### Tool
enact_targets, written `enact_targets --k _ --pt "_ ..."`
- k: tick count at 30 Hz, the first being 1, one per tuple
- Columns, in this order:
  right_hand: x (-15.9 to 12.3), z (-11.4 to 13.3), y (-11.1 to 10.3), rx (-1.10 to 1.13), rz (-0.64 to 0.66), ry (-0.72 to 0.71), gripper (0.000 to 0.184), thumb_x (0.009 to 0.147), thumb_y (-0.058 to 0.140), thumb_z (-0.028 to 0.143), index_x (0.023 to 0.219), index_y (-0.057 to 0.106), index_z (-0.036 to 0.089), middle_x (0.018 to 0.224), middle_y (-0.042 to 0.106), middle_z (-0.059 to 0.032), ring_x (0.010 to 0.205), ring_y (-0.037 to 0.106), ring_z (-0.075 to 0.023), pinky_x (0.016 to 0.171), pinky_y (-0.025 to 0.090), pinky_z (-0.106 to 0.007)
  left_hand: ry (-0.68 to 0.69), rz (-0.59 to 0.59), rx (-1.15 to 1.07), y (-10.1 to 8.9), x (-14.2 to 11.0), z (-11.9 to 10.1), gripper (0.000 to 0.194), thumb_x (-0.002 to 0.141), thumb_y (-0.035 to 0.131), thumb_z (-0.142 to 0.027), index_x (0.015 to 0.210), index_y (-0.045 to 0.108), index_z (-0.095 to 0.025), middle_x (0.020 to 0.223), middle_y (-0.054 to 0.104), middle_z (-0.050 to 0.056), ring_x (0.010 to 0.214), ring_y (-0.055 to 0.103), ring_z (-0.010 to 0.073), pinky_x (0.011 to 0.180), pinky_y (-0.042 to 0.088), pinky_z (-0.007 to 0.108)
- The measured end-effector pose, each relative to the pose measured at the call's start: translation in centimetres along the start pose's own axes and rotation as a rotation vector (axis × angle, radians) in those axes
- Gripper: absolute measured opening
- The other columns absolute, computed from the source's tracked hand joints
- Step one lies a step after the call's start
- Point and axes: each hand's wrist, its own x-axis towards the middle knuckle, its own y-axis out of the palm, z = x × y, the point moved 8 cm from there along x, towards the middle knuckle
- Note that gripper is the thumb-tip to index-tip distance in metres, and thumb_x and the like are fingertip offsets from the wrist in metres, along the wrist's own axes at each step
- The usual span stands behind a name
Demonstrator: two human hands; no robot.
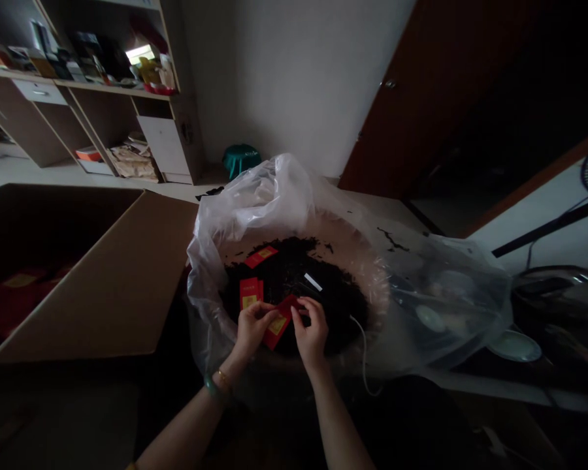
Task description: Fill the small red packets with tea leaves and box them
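Note:
Both hands meet over a wide basin lined with a clear plastic bag point(279, 189) and holding dark, loose, leaf-like material point(333, 294). Between them is a small red packet point(277, 324) with a yellow label, tilted. My left hand point(251, 328) pinches its left edge between thumb and fingers. At the packet's upper right corner, my right hand point(311, 329) pinches with thumb and index finger. More red packets point(249, 290) lie on the dark material just left of my hands. Another red packet point(261, 256) rests farther back. Whether the held packet contains anything cannot be seen.
A large open cardboard box point(102, 281) with red packets in it stands at the left. Beyond the hands is a bright white strip point(313, 282). A white cable point(364, 359) hangs over the basin's right side. Plastic sheeting point(445, 307) spreads rightward.

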Motion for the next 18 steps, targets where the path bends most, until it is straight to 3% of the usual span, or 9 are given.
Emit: enact_targets --k 5,11,18 --pt "1.5 -0.9 -0.7 0.018 0.090 0.108 0.022 0.075 0.069 0.038 0.079 0.059 0.019 0.082 0.059 -0.0034 0.071 0.058 -0.0155 0.061 0.052 -0.029 0.053 0.028 0.099 0.5 -0.4 -0.6 0.010 0.065 0.070 -0.027 0.068 0.071 -0.018 0.065 0.070 0.001 0.061 0.062 0.0150 0.060 0.048 0.023" --pt "2.2 -2.2 -0.3 0.081 0.280 0.204 0.026 0.071 0.072 0.043 0.071 0.062 0.019 0.072 0.057 -0.0006 0.063 0.056 -0.0148 0.059 0.049 -0.028 0.085 0.077 0.167 0.5 -0.1 -0.8 0.007 0.065 0.071 -0.026 0.069 0.072 -0.020 0.066 0.071 0.000 0.063 0.065 0.0161 0.061 0.050 0.024" --pt "1.8 1.2 -1.0 -0.152 0.268 -0.140 0.023 0.080 0.066 0.032 0.060 0.064 0.022 0.070 0.057 -0.0030 0.071 0.052 -0.0177 0.068 0.046 -0.031 0.070 0.122 0.190 0.7 0.3 -0.5 0.007 0.066 0.071 -0.025 0.070 0.073 -0.019 0.067 0.072 0.001 0.064 0.066 0.0162 0.061 0.051 0.024"
